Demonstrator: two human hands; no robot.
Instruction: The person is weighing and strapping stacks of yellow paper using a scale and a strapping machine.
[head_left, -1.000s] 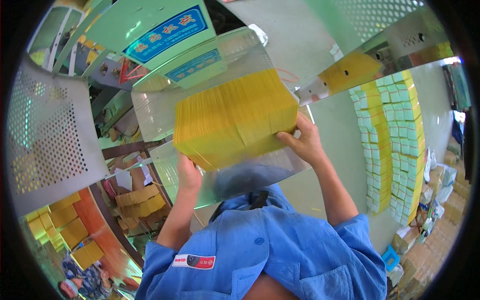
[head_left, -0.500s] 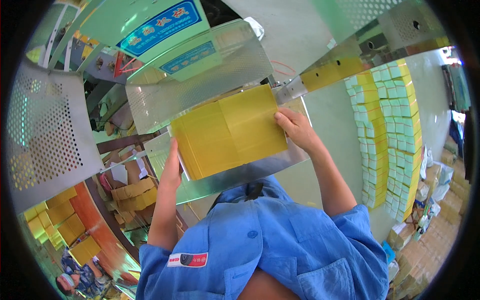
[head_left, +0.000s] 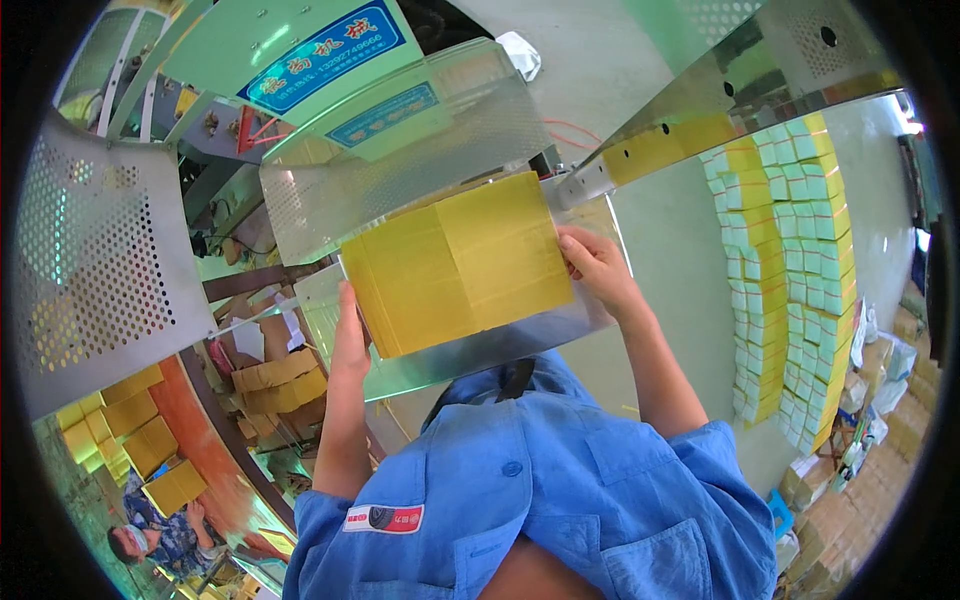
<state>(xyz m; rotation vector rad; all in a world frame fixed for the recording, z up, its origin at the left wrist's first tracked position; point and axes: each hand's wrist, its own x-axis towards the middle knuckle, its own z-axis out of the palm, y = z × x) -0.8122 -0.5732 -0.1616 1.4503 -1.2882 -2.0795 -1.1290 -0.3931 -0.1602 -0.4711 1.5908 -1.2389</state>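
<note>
The yellow stack now lies lower and flatter on the shiny tray than before, with the left hand pressed flat at its 8 o'clock side, the right hand gripping its 3 o'clock edge, and green-yellow piles standing at 3 o'clock.

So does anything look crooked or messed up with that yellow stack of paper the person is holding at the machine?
Nothing stands out. The thick yellow stack of paper sheets lies squared on the shiny metal tray, edges even, with the left hand and right hand pressed against its two sides. The tall green and yellow piles by the wall also stand tidy.
</note>
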